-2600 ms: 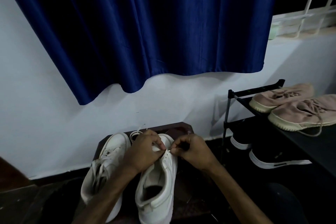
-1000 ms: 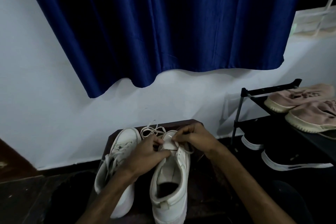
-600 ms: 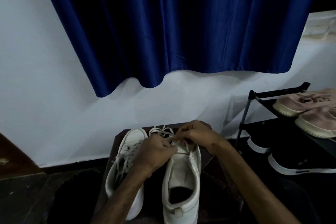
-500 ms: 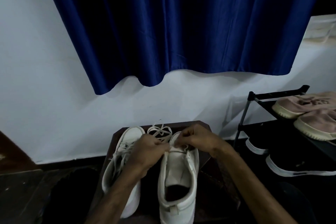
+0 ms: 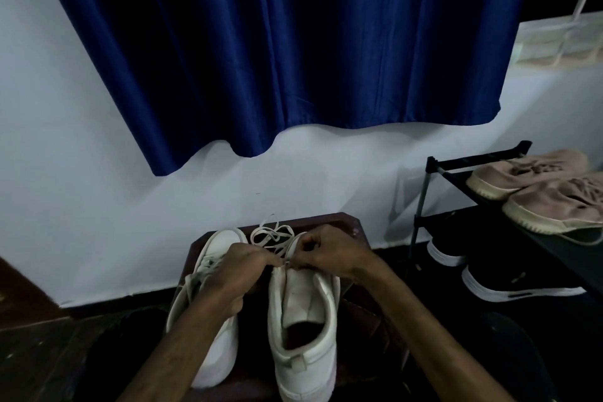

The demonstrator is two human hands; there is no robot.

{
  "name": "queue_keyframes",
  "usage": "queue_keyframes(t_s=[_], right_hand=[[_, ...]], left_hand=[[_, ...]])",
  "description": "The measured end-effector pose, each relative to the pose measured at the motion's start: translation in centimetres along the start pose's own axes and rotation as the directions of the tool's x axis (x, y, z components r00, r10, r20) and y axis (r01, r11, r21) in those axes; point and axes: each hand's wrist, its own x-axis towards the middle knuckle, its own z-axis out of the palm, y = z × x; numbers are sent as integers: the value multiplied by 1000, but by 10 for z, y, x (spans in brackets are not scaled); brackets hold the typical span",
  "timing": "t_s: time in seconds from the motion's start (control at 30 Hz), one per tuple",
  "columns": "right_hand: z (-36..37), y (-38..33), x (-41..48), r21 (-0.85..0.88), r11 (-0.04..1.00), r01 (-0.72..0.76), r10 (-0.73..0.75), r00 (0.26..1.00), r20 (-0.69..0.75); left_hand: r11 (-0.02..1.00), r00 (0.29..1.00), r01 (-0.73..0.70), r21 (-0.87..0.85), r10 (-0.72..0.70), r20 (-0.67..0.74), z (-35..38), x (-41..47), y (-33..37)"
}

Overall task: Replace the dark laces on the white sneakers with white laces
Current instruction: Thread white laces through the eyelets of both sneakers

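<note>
Sitting side by side on a stool (image 5: pixel 349 229), heels nearest: left shoe (image 5: pixel 223 243), already carrying loose white lacing, seemingly untied; right shoe (image 5: pixel 303 297), tongue bare, upper eyelets empty. Farther up, pinching the lace (image 5: pixel 280 228) with curled fingertips of left hand (image 5: pixel 238 271) and right hand (image 5: pixel 329 254), meeting at the right shoe's front eyelets. Past the toes, trailing slack loops on the stool. Judging by this: no dark laces in view, one shoe roughly done, second barely begun. Farther back, rack (image 5: pixel 473 162) and curtain (image 5: pixel 293 59).

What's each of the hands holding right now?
Left hand: closed, pinching the white lace at the sneaker front.
Right hand: closed, pinching the same lace.
</note>
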Motion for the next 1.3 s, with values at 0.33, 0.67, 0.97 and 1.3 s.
queue_keyframes(t_s=[0.33, 0.67, 0.97, 1.3], right_hand=[[12, 2, 4, -278, 957, 86, -112, 991, -78], [-10, 20, -12, -62, 994, 85, -91, 989, -117], [-18, 47, -18, -45, 971, 234, -237, 964, -119], [-13, 57, -11, -141, 938, 316, -335, 931, -144]], left_hand=[[972, 983, -167, 163, 152, 103, -1, -2, -7], [983, 990, -112, 148, 98, 102, -4, -10, 5], [939, 949, -283, 197, 304, -82, 12, -6, -13], [747, 861, -365, 556, 498, -104, -8, 4, -2]])
